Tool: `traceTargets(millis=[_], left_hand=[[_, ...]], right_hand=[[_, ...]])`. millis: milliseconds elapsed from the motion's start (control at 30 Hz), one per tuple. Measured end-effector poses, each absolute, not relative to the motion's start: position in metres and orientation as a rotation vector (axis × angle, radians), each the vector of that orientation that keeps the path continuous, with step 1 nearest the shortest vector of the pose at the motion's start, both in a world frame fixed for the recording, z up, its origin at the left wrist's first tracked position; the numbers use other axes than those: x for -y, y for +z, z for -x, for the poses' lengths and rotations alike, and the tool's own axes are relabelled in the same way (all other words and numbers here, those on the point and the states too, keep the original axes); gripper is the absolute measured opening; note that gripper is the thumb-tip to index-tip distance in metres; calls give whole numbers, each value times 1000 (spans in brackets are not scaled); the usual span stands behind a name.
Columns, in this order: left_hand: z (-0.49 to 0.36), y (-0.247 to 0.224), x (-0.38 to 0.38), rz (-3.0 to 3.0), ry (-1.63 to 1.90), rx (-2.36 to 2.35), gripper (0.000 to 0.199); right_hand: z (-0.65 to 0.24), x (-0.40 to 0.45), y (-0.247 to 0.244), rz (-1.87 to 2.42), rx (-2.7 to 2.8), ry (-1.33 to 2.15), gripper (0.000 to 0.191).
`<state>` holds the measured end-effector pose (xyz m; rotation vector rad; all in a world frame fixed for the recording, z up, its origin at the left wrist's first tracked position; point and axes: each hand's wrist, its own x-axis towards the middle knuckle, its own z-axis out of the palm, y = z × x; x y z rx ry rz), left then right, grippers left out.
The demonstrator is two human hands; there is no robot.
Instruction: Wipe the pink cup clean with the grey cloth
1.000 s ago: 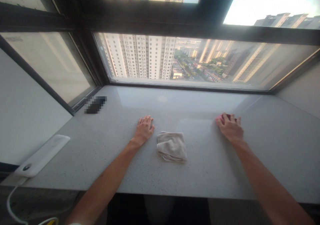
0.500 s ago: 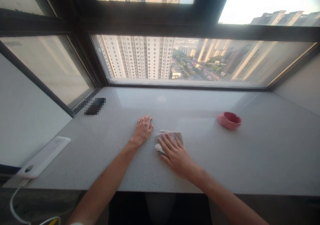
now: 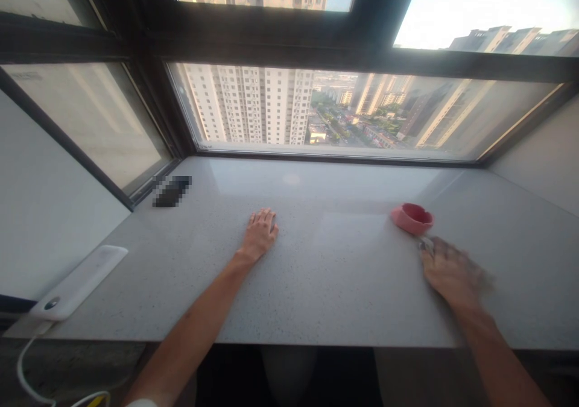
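Note:
My left hand [image 3: 261,233] rests palm down on the speckled pale windowsill [image 3: 289,298], fingers lightly spread and nothing in them. Toward the right side, my right hand [image 3: 452,274] is smeared by motion. It presses on a light cloth [image 3: 426,245], of which only a small edge shows by the thumb; the rest is hidden beneath the palm and fingers. Just beyond that thumb stands a pink ashtray [image 3: 406,221] with a notched rim, very close to the cloth.
A long white device [image 3: 81,283] with a white cable [image 3: 22,365] lies at the left front edge. A dark pixelated object [image 3: 172,192] sits in the back left corner. Dark-framed window panes [image 3: 280,160] border the sill at the back and left.
My right hand has swept the cloth from the middle of the sill across to the right, near the ashtray. My left hand has stayed in place.

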<state>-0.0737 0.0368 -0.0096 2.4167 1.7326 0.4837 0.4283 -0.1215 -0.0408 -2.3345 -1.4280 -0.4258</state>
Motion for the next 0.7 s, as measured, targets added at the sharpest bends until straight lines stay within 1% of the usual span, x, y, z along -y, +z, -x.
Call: traceTargets(millis=[67,100,133,200,267,333,433,700], left_hand=[[74,-10,-37,-2417,480,-1736,49],[74,-9,-37,-2419,474,-1736,49],[74,-9,-36,-2422,462,-1736,50],[75,-8,-36,-2429,423,-1732,52],[75,-7,-35,-2446,375,-1714,56],[75,-7,-34,-2478,340,-1674,60],[75,-7,-34,-2511,299,-1619,62],[72,-9,-34,-2515,309,-1627,63]], right_hand=[[-390,103,-33,2278,1482,-537,80],[-364,91,-29,2219,1598,-513,77],[-336,77,-26,2150,1710,-454,73],[-279,48,-23,1992,2020,-213,67],[-232,24,-23,1873,2199,-12,67],[-202,9,-25,1829,2276,116,68],[-188,2,-29,1836,2314,190,69],[-196,5,-28,1837,2310,208,69]])
